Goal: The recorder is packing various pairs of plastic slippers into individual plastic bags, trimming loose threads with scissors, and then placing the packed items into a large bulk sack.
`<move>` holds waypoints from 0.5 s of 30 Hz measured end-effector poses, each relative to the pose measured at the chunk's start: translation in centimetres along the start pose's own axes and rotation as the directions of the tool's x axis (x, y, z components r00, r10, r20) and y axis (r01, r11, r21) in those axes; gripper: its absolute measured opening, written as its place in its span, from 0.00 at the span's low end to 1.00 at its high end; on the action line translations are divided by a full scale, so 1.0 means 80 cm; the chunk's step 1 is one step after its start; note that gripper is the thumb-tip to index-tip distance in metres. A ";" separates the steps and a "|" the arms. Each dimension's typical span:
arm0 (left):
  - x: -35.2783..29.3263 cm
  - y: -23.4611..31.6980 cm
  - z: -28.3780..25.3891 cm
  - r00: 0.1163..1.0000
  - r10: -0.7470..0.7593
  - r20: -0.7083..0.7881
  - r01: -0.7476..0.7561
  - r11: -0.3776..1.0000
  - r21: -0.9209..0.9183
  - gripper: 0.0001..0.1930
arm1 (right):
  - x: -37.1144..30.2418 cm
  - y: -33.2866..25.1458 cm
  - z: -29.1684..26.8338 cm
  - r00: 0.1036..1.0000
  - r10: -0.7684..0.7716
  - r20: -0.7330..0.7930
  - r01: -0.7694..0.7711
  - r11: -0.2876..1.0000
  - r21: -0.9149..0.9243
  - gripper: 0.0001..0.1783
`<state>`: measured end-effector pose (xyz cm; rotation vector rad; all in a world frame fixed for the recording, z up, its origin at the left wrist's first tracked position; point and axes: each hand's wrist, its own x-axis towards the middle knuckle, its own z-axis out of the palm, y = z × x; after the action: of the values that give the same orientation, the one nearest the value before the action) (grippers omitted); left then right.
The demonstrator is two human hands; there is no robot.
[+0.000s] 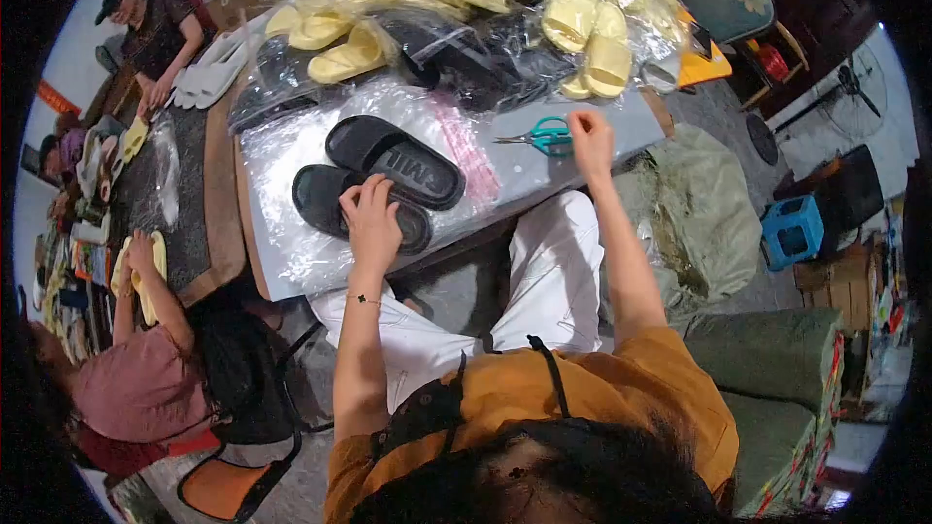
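The black slippers [395, 163] lie on the table's [633, 124] left half, the nearer one by the front edge. The left hand [371, 223] covers it, clamped or merely resting I cannot tell; a push over slick plastic film [274, 160] could, I judge, drop it. The right hand [589, 141] curls beside teal scissors [549, 136]; I cannot see whether it grips anything. Bagged dark items [471, 63] at the back stay indistinct.

A small footwear workshop. Yellow slippers in clear plastic bags [609, 49] lie heaped at the back of the table [544, 173], with a pair of black slippers [417, 171] and teal-handled scissors [550, 137] in front. At a dark second table [183, 180] to the left, a seated person in a pink top [146, 383] handles yellow footwear [149, 293]. A bulky grey-green sack [714, 209] and a blue plastic stool [792, 230] occupy the right side.
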<state>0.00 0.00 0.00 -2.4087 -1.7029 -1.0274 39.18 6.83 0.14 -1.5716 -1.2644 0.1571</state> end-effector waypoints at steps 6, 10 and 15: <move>-0.015 -0.017 -0.013 0.998 -0.010 -0.055 0.012 0.999 0.031 0.19 | 0.043 0.063 -0.035 0.971 -0.222 -0.084 0.178 0.915 -0.362 0.08; -0.018 -0.023 -0.014 0.998 -0.031 -0.054 0.032 0.999 0.034 0.19 | 0.035 0.045 -0.047 0.997 0.069 -0.032 -0.069 0.998 0.003 0.11; -0.011 -0.022 -0.013 0.999 -0.022 -0.043 0.023 1.000 0.017 0.18 | 0.020 0.089 -0.066 0.955 0.295 -0.025 -0.242 0.826 0.509 0.12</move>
<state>-2.15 -0.42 -0.20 -2.3449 -1.7220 -1.0541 47.74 5.59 -2.30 -1.2696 -0.8226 0.5379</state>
